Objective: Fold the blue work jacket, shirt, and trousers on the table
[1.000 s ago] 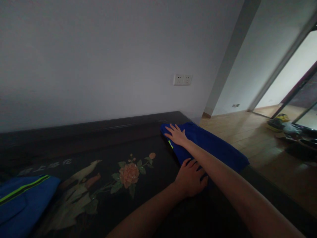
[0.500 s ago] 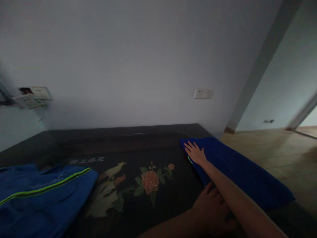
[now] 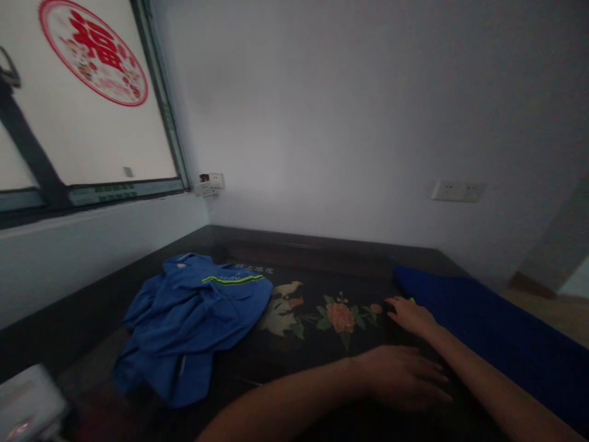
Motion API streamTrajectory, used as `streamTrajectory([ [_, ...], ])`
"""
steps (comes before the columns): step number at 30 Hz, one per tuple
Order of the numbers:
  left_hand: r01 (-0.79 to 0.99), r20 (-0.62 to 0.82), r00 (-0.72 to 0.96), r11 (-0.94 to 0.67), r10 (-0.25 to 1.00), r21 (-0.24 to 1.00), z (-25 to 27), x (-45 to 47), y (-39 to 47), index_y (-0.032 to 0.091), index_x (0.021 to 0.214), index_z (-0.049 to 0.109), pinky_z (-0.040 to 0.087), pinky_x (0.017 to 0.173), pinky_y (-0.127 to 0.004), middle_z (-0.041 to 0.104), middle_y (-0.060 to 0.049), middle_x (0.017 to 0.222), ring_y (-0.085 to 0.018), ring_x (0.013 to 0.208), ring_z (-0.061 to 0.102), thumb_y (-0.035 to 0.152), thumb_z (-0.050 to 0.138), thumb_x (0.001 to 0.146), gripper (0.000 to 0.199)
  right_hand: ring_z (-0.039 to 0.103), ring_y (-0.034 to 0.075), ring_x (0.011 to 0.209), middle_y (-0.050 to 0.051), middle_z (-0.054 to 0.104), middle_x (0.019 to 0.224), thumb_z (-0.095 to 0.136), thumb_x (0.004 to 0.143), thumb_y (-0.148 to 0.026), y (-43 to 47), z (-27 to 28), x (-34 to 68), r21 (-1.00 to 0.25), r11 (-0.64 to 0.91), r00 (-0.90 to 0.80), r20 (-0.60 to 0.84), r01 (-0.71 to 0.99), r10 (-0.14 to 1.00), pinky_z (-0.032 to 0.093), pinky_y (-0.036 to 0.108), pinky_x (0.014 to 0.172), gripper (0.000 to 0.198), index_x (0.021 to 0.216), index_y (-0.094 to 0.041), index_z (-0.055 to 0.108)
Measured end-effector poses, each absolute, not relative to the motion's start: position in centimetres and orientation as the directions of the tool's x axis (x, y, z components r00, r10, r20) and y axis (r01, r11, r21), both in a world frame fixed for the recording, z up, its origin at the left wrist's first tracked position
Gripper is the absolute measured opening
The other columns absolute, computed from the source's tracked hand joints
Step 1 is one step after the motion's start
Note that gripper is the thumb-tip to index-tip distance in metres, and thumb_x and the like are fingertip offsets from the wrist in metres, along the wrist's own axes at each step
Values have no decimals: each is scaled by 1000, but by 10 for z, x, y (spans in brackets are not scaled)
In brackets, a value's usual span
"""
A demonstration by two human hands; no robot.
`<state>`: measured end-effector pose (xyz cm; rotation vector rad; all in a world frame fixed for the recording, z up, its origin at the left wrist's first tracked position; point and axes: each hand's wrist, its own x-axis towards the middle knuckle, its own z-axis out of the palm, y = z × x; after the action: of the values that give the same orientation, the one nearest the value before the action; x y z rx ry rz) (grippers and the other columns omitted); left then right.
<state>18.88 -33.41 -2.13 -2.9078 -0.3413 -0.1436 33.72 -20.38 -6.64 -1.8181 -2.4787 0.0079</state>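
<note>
The folded blue cloth [image 3: 497,325] lies flat at the right end of the counter [image 3: 359,258]. Just beside its left edge, the right hand [image 3: 411,314] has its fingers slightly parted and empty; whether they touch the cloth, I cannot tell. The left hand [image 3: 407,376], dim and blurred, has fingers stretched out, loosely apart, also empty. On the rumpled blue shirt [image 3: 197,313], lettering [image 3: 229,278] is unreadable. The counter's pale characters [image 3: 254,269] end in 花; a round window sticker [image 3: 94,52] reads 福.

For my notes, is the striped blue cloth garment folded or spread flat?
Neither: the striped blue cloth garment lies crumpled, with bunched, wrinkled fabric.
</note>
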Motion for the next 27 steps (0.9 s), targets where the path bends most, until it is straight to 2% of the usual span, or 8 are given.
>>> streamTrajectory([
  [4, 557, 238, 807, -830, 541, -1, 15, 65, -332, 26, 123, 56, 33, 110, -33, 59, -2, 129, -15, 124, 49, 23, 44, 90, 36, 55, 28, 117, 14, 58, 128, 45, 84, -24, -214, -68, 344, -124, 468, -444, 177, 875, 878, 43, 43, 97, 37, 115, -18, 65],
  [7, 844, 375, 443, -520, 814, 133, 41, -42, -326, 25, 117, 60, 38, 106, -35, 64, -4, 119, -18, 115, 55, 17, 48, 85, 35, 59, 25, 107, 10, 64, 115, 39, 86, -28, -232, -61, 314, -261, 580, -518, 273, 771, 811, 45, 40, 94, 34, 103, -22, 68],
  [9, 942, 454, 127, -251, 882, 224, 58, -112, -325, 22, 116, 60, 37, 106, -32, 63, -5, 120, -18, 116, 54, 14, 49, 84, 35, 59, 25, 105, 9, 64, 112, 38, 86, -29, -252, -56, 281, -328, 638, -551, 325, 697, 769, 45, 39, 93, 33, 99, -25, 68],
  [12, 880, 445, -416, 228, 793, 417, 79, -198, -331, 19, 120, 55, 34, 106, -24, 61, -4, 124, -15, 119, 52, 9, 50, 83, 38, 58, 24, 103, 8, 64, 108, 36, 88, -28, -284, -47, 222, -391, 724, -609, 392, 568, 690, 44, 39, 92, 33, 97, -25, 68],
  [15, 758, 385, -638, 455, 667, 467, 87, -249, -342, 8, 120, 52, 32, 108, -38, 56, -17, 129, -26, 126, 46, 14, 53, 85, 36, 58, 23, 101, 8, 64, 104, 38, 89, -25, -309, -41, 160, -465, 769, -648, 428, 439, 629, 43, 38, 92, 31, 98, -23, 68],
  [19, 611, 271, -781, 599, 563, 518, 71, -273, -351, 1, 122, 49, 34, 104, -45, 52, -28, 129, -37, 125, 46, 32, 58, 85, 49, 51, 23, 114, 9, 60, 117, 44, 85, -18, -320, -35, 78, -579, 741, -644, 431, 339, 632, 38, 35, 100, 34, 115, -20, 61],
  [24, 530, 222, -835, 626, 504, 571, 49, -281, -347, 3, 133, 40, 38, 102, -33, 48, -24, 136, -30, 126, 48, 44, 53, 87, 63, 47, 28, 122, 15, 51, 133, 52, 85, -28, -315, -31, 3, -722, 526, -451, 324, 451, 831, 36, 37, 101, 52, 135, -12, 44],
  [27, 536, 221, -830, 624, 512, 568, 44, -284, -344, 3, 133, 42, 40, 99, -29, 50, -22, 135, -27, 123, 51, 47, 49, 88, 63, 47, 32, 120, 16, 52, 133, 54, 85, -28, -317, -31, -13, -677, 489, -408, 293, 550, 865, 37, 40, 98, 57, 139, -13, 41],
])
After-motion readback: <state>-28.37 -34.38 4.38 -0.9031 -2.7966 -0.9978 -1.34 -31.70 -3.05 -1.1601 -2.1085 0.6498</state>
